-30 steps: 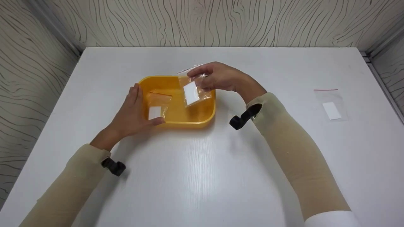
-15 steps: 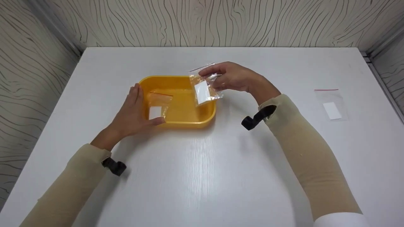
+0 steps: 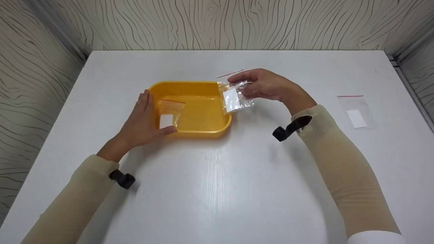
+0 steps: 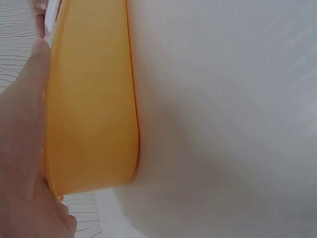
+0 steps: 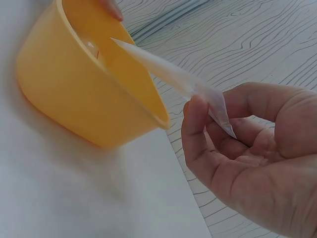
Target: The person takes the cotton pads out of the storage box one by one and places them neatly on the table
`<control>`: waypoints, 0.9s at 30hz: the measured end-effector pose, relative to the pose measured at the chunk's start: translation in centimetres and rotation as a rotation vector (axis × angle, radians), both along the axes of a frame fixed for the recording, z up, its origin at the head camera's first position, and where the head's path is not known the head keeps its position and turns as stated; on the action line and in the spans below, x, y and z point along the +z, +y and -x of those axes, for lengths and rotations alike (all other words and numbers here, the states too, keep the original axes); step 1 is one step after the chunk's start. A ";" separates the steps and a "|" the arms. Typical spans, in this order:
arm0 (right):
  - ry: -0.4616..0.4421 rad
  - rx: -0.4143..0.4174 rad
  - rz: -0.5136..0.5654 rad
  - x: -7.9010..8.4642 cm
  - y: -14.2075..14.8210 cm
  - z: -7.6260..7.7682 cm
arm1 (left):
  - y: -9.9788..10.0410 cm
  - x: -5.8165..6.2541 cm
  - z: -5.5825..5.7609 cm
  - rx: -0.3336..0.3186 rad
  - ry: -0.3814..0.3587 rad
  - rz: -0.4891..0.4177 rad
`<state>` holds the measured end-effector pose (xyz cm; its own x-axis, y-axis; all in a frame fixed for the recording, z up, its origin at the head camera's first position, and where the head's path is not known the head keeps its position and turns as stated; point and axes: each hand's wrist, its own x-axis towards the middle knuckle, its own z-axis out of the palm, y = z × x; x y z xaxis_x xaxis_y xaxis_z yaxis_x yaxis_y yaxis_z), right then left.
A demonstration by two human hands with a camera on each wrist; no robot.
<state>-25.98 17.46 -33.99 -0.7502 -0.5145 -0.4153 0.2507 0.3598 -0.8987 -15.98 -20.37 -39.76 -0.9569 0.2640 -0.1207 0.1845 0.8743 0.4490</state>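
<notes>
A yellow plastic tub stands on the table, left of centre. My left hand grips its near left corner, thumb over the front rim and fingers along the left wall. Inside the tub lies a clear zip-lock bag with a white rectangle on it, partly covered by the left thumb. My right hand pinches another clear zip-lock bag between thumb and fingers, over the tub's right rim. In the right wrist view this bag shows edge-on and slanted, its far tip over the tub's opening.
A third zip-lock bag with a red seal line lies flat on the right of the white table. Patterned panels rise behind the table and at both sides.
My right hand has moved to the right with its zip-lock bag, from over the tub's inside to its right rim. The left hand and the tub have stayed in place.
</notes>
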 end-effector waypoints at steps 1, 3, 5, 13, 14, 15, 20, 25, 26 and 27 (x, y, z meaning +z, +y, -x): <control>-0.001 -0.001 0.000 -0.1 0.2 0.0 | 0.0 0.0 0.0 0.000 0.000 -0.001; -0.003 -0.003 0.007 -0.2 0.6 -0.1 | 0.0 0.0 0.0 0.000 -0.001 0.000; -0.002 -0.001 0.017 -0.3 1.0 -0.1 | 0.0 0.0 0.0 0.002 -0.003 0.004; 0.017 -0.023 0.024 -0.2 3.0 -0.5 | -0.1 0.0 -0.1 0.002 0.006 0.003; 0.019 -0.027 0.020 -0.2 3.2 -0.5 | -0.1 0.0 -0.1 0.003 0.007 0.003; 0.020 -0.031 0.016 -0.2 3.5 -0.5 | -0.1 0.0 -0.1 0.004 0.007 0.001; 0.017 -0.049 0.021 -0.4 4.8 -0.7 | -0.1 0.0 -0.2 0.005 0.003 0.002; 0.003 -0.081 0.080 -0.6 6.3 -1.0 | -0.1 0.2 -0.2 -0.008 -0.008 0.010; 0.003 -0.086 0.085 -0.6 6.6 -1.1 | -0.1 0.2 -0.2 -0.011 -0.009 0.011; 0.004 -0.089 0.083 -0.7 6.9 -1.1 | -0.1 0.2 -0.2 -0.010 -0.008 0.012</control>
<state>-24.90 24.33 -34.68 -0.7959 -0.4784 -0.3710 0.2750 0.2602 -0.9256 -15.75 -20.48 -39.52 -0.9532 0.2724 -0.1315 0.1902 0.8777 0.4398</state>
